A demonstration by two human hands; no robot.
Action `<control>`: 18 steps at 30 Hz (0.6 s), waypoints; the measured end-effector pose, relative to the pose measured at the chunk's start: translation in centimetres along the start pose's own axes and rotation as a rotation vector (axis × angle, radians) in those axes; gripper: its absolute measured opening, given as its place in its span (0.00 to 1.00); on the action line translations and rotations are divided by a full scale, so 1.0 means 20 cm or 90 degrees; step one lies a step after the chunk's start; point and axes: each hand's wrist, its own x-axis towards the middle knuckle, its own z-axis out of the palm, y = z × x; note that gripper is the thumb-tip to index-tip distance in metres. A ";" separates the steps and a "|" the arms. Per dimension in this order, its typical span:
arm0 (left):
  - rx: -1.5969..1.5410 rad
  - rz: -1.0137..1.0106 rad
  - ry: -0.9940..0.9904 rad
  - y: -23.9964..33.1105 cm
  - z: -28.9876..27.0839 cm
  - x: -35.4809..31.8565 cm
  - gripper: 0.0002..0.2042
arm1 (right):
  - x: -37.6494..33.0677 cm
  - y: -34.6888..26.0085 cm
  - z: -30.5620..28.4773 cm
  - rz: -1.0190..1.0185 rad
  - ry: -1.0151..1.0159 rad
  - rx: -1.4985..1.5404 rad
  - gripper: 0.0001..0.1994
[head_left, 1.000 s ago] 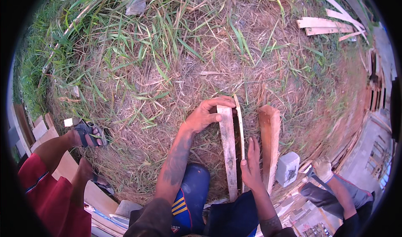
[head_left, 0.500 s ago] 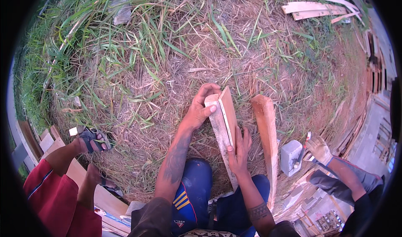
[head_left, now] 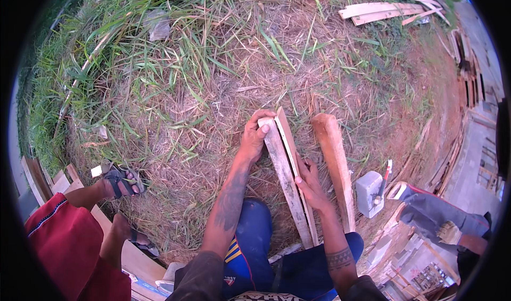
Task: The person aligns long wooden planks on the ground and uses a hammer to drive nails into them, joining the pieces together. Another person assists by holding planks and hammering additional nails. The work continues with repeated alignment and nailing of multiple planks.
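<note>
A weathered timber batten (head_left: 285,178) stands tilted between my knees, with a thinner plank (head_left: 288,140) against its right side and a narrow dark gap between them. My left hand (head_left: 256,136) is closed round the batten's far end, thumb on top and fingers behind. My right hand (head_left: 313,186) presses along the plank's right face about midway down, its fingers partly spread and its thumb near the plank's edge. Right of that hand, a separate rough reddish-brown timber (head_left: 334,165) lies lengthwise.
A hammer (head_left: 379,192) rests on a grey block (head_left: 367,195) at the right. Beyond it is a co-worker's gloved hand (head_left: 450,233). Another person's sandalled foot (head_left: 122,183) is at the left. Loose planks (head_left: 380,11) lie far right on the grass.
The batten and plank have shifted slightly, showing more of their near ends. My right hand's thumb has come off the batten. The co-worker's gloved hand has withdrawn from beside the hammer.
</note>
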 end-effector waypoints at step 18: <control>0.009 0.063 -0.028 -0.08 0.01 0.05 0.36 | -0.16 -0.17 0.10 -0.093 0.390 -0.288 0.55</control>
